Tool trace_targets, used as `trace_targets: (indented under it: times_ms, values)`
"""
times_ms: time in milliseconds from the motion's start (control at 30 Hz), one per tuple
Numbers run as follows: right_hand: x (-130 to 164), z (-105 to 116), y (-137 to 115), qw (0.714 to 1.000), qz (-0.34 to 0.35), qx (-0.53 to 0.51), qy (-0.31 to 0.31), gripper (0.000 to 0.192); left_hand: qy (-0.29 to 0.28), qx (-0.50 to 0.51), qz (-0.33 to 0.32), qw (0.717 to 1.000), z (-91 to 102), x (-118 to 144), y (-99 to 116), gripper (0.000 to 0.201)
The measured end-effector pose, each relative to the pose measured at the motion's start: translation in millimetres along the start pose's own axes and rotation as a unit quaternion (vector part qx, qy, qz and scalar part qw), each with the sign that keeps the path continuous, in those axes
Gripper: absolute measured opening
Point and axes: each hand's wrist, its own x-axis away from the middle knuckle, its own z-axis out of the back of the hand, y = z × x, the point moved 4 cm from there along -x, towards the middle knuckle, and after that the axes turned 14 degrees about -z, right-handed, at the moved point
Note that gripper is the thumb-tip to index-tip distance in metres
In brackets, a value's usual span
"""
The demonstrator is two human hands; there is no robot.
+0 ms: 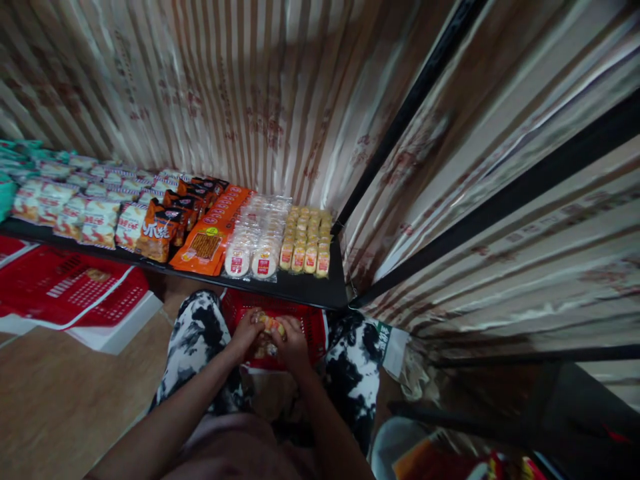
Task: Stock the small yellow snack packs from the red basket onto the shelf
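I see both hands low in the middle of the view, over a red basket [305,323] that stands on the floor between the knees. The left hand [247,331] and the right hand [291,343] are closed together on a small yellow snack pack [271,325], each one gripping one end of it. The long axis of the pack runs left to right, nearly level, with one end pointing to each hand. More packs lie under it in the basket, but they are too blurred for me to name. Just beyond the basket is a black shelf [300,288]. On it, rows of similar yellow packs [306,240] stand at the right end, with round white cakes [255,243] beside them and orange bags [207,243] further left.
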Motion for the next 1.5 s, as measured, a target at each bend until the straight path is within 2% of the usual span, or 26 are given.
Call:
trace_targets:
  times_ms: [200,367,500,667,867,1033,1133,1267,1367,1500]
  values:
    - [2,12,-12,0.996,0.055,0.053,0.046,0.037,-0.003,-0.121,-0.125,0.985,-9.1,-6,40,0.032]
    - [-5,28,-15,0.995,0.025,0.075,0.067,0.039,-0.047,-0.161,-0.184,0.968,-25.5,-5,58,0.03]
    - [-10,39,-20,0.997,-0.005,0.066,0.043,0.036,-0.06,-0.183,-0.219,0.956,-33.8,-7,68,0.031]
    - [-14,47,-32,0.998,-0.045,0.038,-0.003,0.038,-0.082,-0.2,-0.23,0.949,-42.6,-12,75,0.031]
    - [-21,48,-42,0.995,-0.088,0.03,0.025,0.039,-0.077,-0.245,-0.252,0.933,-52.7,-16,87,0.031]
    - [-39,50,-46,0.993,-0.091,-0.041,0.056,0.037,-0.025,-0.138,-0.271,0.952,-53.8,-10,97,0.034]
    - [-53,50,-46,0.99,-0.104,-0.049,0.078,0.037,0.002,-0.131,-0.311,0.941,-51.3,0,97,0.036]
    - [-71,46,-46,0.989,-0.108,-0.05,0.083,0.038,-0.037,-0.157,-0.314,0.935,-51.6,6,90,0.032]
    - [-82,42,-46,0.988,-0.114,-0.039,0.095,0.037,-0.056,-0.141,-0.283,0.947,-51.1,-2,86,0.033]
    - [-92,38,-47,0.987,-0.123,-0.011,0.104,0.038,-0.076,-0.155,-0.278,0.945,-52.4,-13,89,0.032]
